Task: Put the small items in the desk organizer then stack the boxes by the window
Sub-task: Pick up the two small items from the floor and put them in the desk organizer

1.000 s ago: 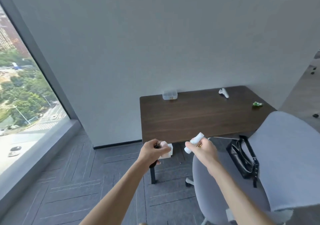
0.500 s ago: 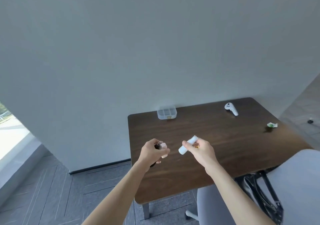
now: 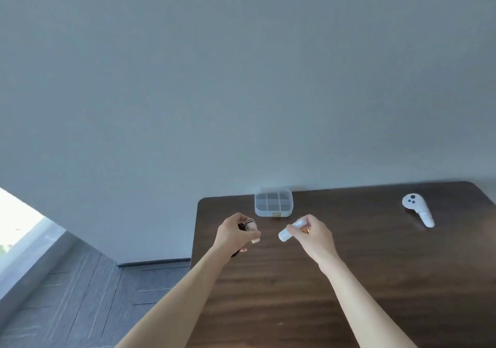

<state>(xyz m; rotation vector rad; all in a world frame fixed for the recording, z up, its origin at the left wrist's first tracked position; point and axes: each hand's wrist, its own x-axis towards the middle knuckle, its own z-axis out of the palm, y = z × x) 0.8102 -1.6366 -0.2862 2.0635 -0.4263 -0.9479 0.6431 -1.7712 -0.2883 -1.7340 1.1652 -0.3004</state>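
Holding small items over a dark wood-grain tabletop (image 3: 375, 280), a person reaches forward with both bare arms toward a clear desk organizer (image 3: 273, 202). The left hand (image 3: 236, 233) has its fingers curled in a closed grip round a cluster of small things: a pale pink-white piece (image 3: 253, 231) shows between thumb and fingers, and a dark object (image 3: 236, 253) pokes out below the palm. What each one is cannot be told. The right hand (image 3: 312, 233) is likewise closed in a grip, its fingers wrapped round a white tube (image 3: 288, 231) whose capped end points toward the left hand, with a small gold-coloured item (image 3: 306, 230) tucked against the fingers. Both hands hover above the tabletop, apart from each other and just in front of the organizer.

The organizer sits at the tabletop's far edge, close to the pale grey wall (image 3: 241, 79). Its dividers form a grid of compartments, and a small yellowish label (image 3: 276, 214) on its near face carries print too small to read. No brand name or other writing is legible anywhere in view.

Well to the right lies a white handheld controller (image 3: 417, 209) with three dark buttons on its rounded head, handle pointing toward the near right. At lower left, grey carpet tiles (image 3: 67, 294) meet a bright window (image 3: 16, 221).
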